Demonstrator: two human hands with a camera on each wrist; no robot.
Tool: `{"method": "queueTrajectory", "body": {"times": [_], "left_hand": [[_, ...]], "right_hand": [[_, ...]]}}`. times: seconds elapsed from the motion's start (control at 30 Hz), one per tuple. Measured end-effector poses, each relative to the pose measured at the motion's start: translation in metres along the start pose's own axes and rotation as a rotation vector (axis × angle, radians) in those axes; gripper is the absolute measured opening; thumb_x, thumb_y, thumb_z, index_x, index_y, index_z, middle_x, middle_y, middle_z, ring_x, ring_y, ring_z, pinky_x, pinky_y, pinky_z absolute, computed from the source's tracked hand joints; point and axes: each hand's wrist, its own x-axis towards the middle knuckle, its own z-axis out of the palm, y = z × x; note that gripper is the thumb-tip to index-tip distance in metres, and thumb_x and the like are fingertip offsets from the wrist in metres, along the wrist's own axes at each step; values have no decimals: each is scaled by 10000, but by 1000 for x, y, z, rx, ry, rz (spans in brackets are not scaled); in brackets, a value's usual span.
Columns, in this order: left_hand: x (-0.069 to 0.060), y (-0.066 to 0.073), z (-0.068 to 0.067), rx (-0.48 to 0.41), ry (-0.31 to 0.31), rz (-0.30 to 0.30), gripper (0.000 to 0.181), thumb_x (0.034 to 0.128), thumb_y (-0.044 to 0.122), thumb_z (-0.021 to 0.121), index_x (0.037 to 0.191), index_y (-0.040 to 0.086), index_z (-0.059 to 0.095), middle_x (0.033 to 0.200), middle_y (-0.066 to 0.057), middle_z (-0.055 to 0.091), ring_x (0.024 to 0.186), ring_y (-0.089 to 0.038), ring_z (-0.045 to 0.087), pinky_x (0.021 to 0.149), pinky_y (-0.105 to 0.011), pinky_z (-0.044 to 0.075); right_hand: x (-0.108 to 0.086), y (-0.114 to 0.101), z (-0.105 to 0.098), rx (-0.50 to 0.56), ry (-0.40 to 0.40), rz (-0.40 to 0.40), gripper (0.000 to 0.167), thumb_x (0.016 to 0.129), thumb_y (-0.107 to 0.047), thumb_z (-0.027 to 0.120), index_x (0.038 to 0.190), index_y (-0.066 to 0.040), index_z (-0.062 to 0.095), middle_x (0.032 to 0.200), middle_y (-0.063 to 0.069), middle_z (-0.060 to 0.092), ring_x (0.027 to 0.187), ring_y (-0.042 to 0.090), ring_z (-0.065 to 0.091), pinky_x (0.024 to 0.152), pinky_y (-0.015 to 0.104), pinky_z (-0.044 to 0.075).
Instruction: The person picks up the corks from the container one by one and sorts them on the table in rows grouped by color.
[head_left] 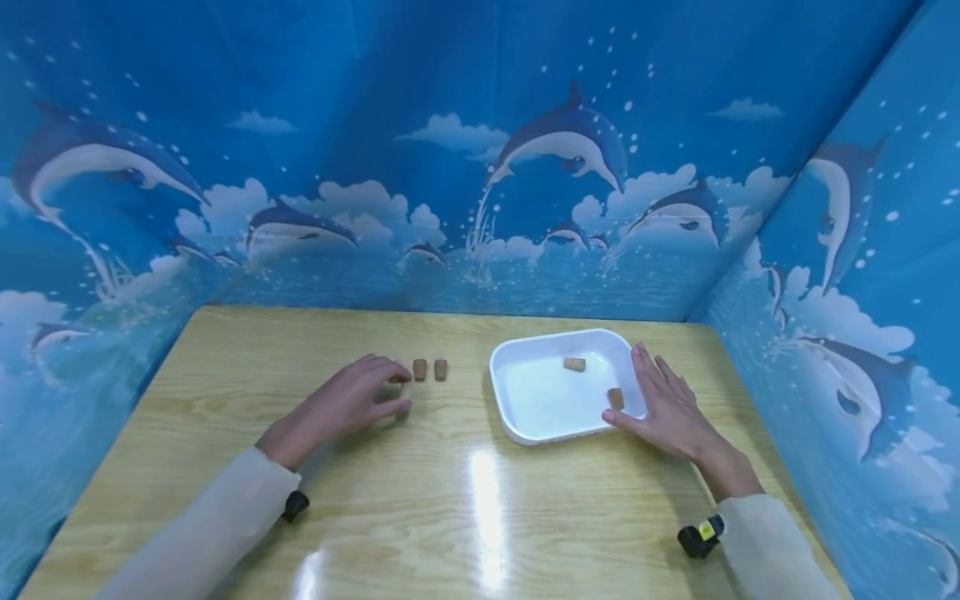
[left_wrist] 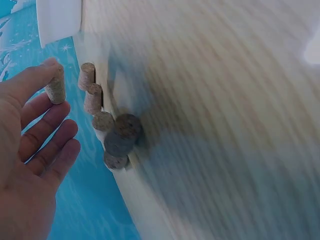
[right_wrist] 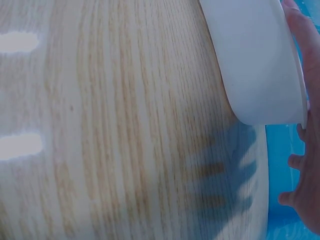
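Note:
My left hand is at the left of a row of small brown corks. In the left wrist view, its thumb and index finger pinch one cork, while the other fingers stay loosely bent. Several more corks stand on the table beside that hand, some hidden by it in the head view. At the right, my right hand rests against a white tray, thumb over its near right rim and fingers spread fairly straight along the right side. Two corks lie inside the tray.
The light wooden table carries bright reflections near its middle. A blue curtain printed with dolphins rises behind it and on both sides. Black wrist devices sit at both sleeves.

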Motion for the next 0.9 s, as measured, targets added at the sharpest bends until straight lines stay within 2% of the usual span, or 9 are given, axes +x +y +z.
{"method": "queueTrajectory", "body": {"times": [0.13, 0.37, 0.7, 0.9], "left_hand": [[-8, -4, 1, 11, 1, -7, 406, 1006, 327, 814, 1336, 102, 741, 1283, -58, 758, 1216, -283, 701, 1045, -525, 600], [-17, -12, 5, 50, 9, 4, 422, 1023, 311, 793, 1365, 71, 734, 1341, -119, 755, 1369, -415, 637, 1175, -616, 506], [-23, -21, 13, 72, 17, 8, 406, 1006, 331, 809, 1316, 76, 745, 1287, -103, 763, 1225, -342, 701, 1073, -562, 579], [-26, -23, 16, 68, 23, 13, 411, 1002, 331, 814, 1309, 67, 744, 1273, -107, 761, 1208, -340, 704, 1058, -557, 586]], "right_hand": [[0, 0, 0, 5, 0, 1, 1244, 973, -707, 669, 1746, -82, -79, 1835, 140, -109, 1657, 565, 27, 1259, 840, 60], [0, 0, 0, 16, 0, 5, 1248, 969, -702, 679, 1747, -103, -91, 1837, 157, -84, 1658, 563, 24, 1245, 857, 52], [-1, -2, -1, 17, -6, 12, 1242, 974, -705, 668, 1747, -101, -94, 1834, 125, -123, 1659, 562, 17, 1244, 860, 45], [-1, -2, -1, 21, -8, 13, 1243, 975, -703, 669, 1745, -106, -103, 1834, 148, -108, 1659, 562, 13, 1245, 859, 39]]}}
